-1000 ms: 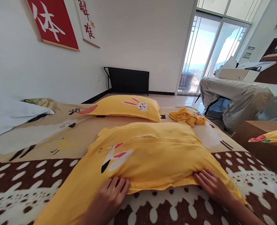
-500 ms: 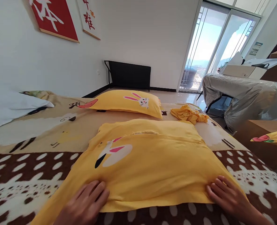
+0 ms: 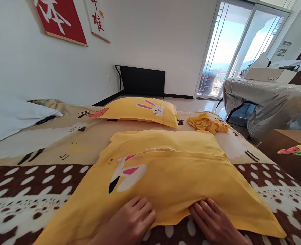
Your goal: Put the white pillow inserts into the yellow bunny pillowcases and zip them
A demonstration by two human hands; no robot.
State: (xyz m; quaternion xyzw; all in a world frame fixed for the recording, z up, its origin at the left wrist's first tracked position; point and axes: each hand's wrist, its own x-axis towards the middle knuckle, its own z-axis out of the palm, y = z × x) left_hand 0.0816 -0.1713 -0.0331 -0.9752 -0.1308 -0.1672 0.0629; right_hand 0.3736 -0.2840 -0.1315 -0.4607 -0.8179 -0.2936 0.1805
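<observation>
A yellow pillow [image 3: 165,170] in a rabbit-print case lies on the bed in front of me. My left hand [image 3: 130,223] rests flat on its near edge, fingers stretched out and together. My right hand [image 3: 213,221] lies beside it at the same edge, fingertips pressed on the case's hem. Both hands sit near the middle of the near edge, a little apart. A second yellow rabbit pillow [image 3: 140,110] lies farther back.
A crumpled yellow cloth [image 3: 208,123] lies at the bed's far right. The brown and white patterned blanket [image 3: 25,190] covers the bed. A white pillow [image 3: 10,117] is at left, a plastic-covered table [image 3: 265,98] and a brown cabinet [image 3: 285,149] at right.
Both hands slid inward along the pillow's near edge, from far apart to close together near the middle. The view shifted slightly.
</observation>
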